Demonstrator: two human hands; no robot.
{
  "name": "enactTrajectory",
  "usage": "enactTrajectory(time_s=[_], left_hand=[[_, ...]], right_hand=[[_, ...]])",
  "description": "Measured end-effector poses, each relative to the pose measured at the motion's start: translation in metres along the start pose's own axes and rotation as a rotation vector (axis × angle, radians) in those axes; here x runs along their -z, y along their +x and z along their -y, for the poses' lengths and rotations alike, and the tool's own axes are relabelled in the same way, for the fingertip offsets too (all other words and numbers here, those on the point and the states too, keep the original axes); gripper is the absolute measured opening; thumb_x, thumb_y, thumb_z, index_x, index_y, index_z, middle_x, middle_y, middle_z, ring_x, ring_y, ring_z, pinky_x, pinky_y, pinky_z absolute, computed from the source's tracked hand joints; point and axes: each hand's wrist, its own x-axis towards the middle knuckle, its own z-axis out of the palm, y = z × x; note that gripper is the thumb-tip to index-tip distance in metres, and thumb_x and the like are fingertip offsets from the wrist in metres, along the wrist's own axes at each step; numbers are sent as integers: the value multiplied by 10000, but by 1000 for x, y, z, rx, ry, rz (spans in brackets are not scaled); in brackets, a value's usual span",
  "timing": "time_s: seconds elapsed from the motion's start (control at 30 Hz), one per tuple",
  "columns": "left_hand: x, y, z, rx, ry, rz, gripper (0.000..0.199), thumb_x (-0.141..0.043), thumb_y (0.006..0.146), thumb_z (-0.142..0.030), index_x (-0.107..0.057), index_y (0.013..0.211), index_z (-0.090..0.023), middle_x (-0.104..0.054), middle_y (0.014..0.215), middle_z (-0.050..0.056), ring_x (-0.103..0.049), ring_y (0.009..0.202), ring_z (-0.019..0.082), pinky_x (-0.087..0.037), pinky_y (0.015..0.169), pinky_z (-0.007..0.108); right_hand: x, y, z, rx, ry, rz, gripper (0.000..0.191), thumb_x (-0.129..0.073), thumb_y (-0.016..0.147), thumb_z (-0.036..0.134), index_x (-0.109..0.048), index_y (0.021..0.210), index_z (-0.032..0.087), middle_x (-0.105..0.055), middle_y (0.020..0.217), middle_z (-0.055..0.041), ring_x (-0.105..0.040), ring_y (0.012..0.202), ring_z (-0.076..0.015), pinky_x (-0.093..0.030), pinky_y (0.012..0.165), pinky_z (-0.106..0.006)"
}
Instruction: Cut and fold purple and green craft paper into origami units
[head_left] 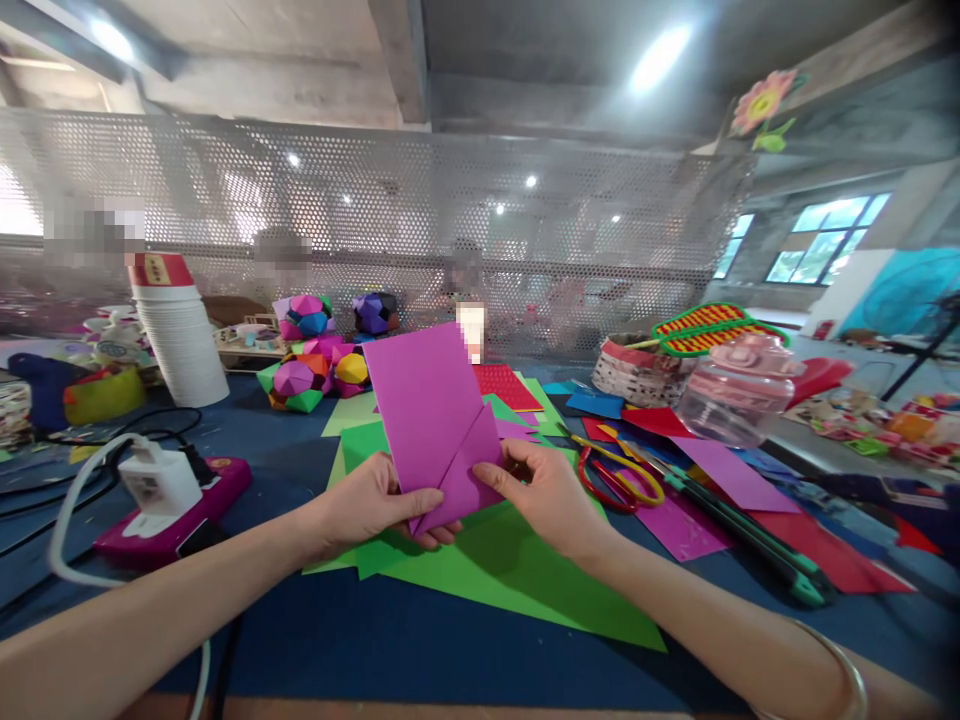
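A purple sheet of folded paper (424,410) is held up in front of me, tilted, with a diagonal fold across its lower right part. My left hand (390,505) pinches its lower left corner, thumb in front and fingers behind. At the lower right edge, my right hand (544,490) grips the same paper between thumb and fingers. Under both hands lie green paper sheets (525,580) on the dark blue table (315,650). Red-handled scissors (600,480) and yellow-handled scissors (641,485) lie just right of my right hand.
A green-and-black cutter (750,535) rests among paper pieces on the right, before a clear pink-lidded bottle (731,390). Leftward stand a purple power strip (217,500) with a white plug, stacked paper cups (180,340) and folded paper balls (300,375). A perforated screen (375,210) stands behind.
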Motion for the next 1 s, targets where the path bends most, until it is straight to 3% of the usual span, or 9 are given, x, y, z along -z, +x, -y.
enactTrajectory(time_s=[0.47, 0.63, 1.0], left_hand=[[-1, 3, 2, 0, 48, -45, 391, -849, 707, -431, -778, 894, -96, -788, 818, 133, -755, 722, 216, -600, 638, 267], [-1, 5, 3, 15, 38, -52, 418, -867, 671, -455, -776, 876, -102, -788, 795, 117, -746, 689, 194, -591, 627, 251], [-2, 7, 9, 12, 18, -102, 544, -875, 637, -554, -731, 901, -101, -771, 749, 91, -745, 677, 197, -595, 615, 253]], right_hand=[[1, -3, 5, 14, -139, -17, 381, -681, 827, 501, -552, 656, 186, -487, 618, 24, -403, 597, -120, -310, 547, -260], [0, -2, 4, -2, -132, -21, 372, -677, 816, 475, -498, 651, 194, -415, 621, 45, -334, 610, -115, -277, 563, -273], [0, -5, 8, -24, -89, 17, 337, -694, 808, 432, -501, 669, 192, -427, 630, 45, -338, 611, -113, -264, 567, -280]])
